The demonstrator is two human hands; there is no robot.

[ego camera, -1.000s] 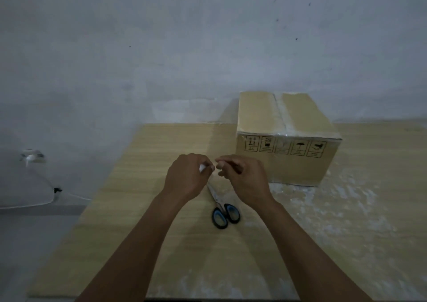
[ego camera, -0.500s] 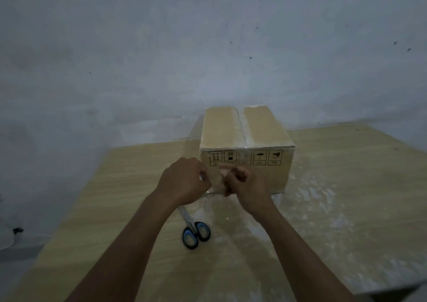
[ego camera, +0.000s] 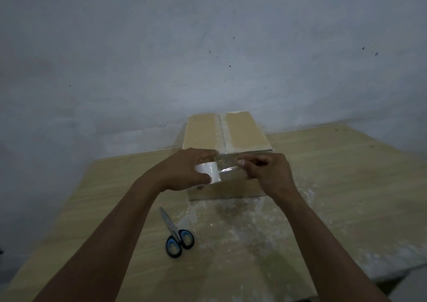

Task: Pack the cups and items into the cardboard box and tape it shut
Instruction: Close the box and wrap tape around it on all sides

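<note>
The likeliest trouble was the clear strip (ego camera: 228, 169) of tape. Drawn out short between the two hands and hanging free, it could curl back and stick to itself or to a finger. A crooked pull would lay it wrinkled or off line on the box (ego camera: 203, 135), and a weak pinch could let its end snap back onto the roll (ego camera: 208, 173), where it would be hard to find. The box stood shut on the surface (ego camera: 346, 186) against the wall, with a band of tape along its top seam; whether its end seams were sealed could not be told. The left hand (ego camera: 182, 171) was raised before the box's near top edge, its fingers (ego camera: 203, 157) curled over the white roll and the thumb across its near side, grasping it. The right hand (ego camera: 271, 174) was level with it and just beside, its fingers (ego camera: 258, 163) bent in, thumb and forefinger pinching the strip's end. Both forearms reached forward. The scissors (ego camera: 178, 238) lay on the surface below the left forearm, apart from both hands, so cutting would need one hand freed.
</note>
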